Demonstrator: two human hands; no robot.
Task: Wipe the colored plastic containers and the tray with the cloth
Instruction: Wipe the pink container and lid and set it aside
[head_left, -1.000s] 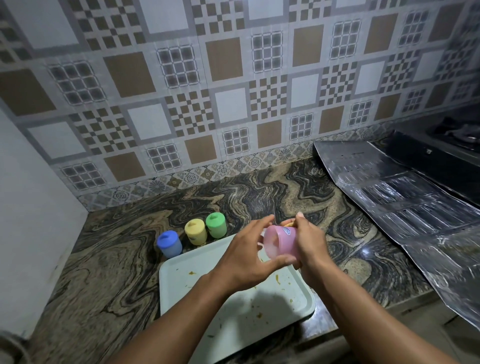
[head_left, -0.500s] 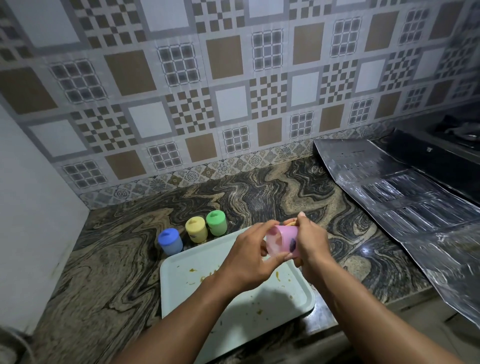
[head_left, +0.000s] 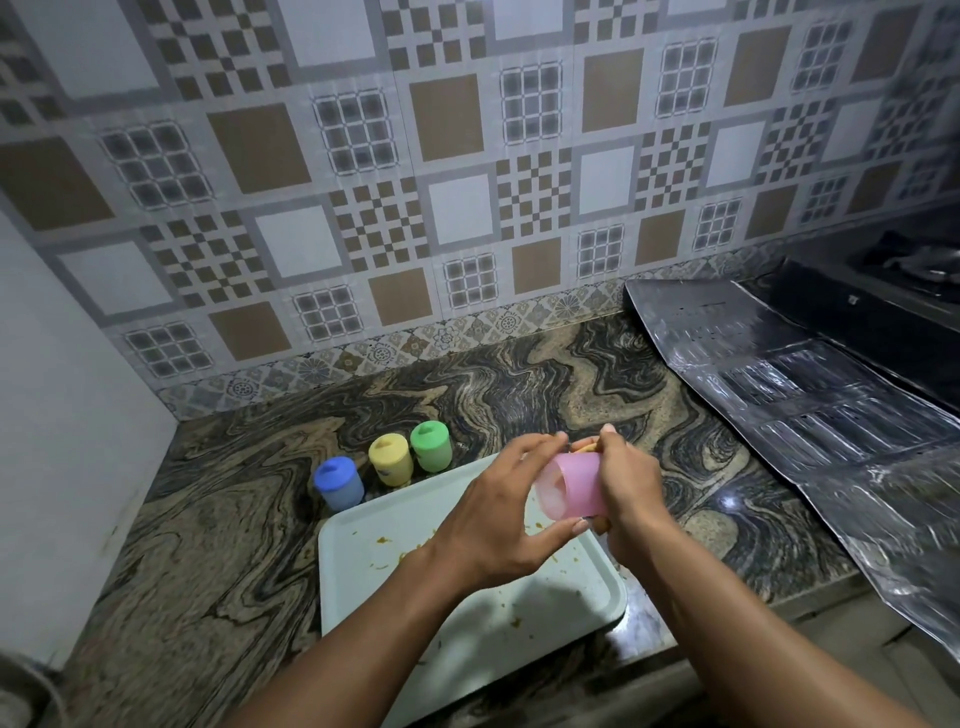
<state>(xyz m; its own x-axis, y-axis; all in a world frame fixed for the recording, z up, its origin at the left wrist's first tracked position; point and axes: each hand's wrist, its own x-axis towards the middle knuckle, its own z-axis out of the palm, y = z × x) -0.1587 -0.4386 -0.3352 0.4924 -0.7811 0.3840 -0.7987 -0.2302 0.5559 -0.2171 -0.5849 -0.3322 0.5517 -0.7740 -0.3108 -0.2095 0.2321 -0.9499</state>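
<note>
A pink plastic container lies on its side above the pale tray. My left hand grips its open end between thumb and fingers. My right hand wraps round its other end, and a sliver of yellowish cloth shows at its fingertips; most of the cloth is hidden. Blue, yellow and green containers stand in a row on the counter just behind the tray's far left corner. The tray carries scattered yellow food crumbs.
The marbled counter runs from a plain wall on the left to a tiled backsplash behind. Crinkled silver foil covers the counter at the right, beside a dark stove. The tray's near end overhangs the counter's front edge.
The pink container has turned in my hands, its open end now facing left toward me. Both hands stay in about the same place over the tray.
</note>
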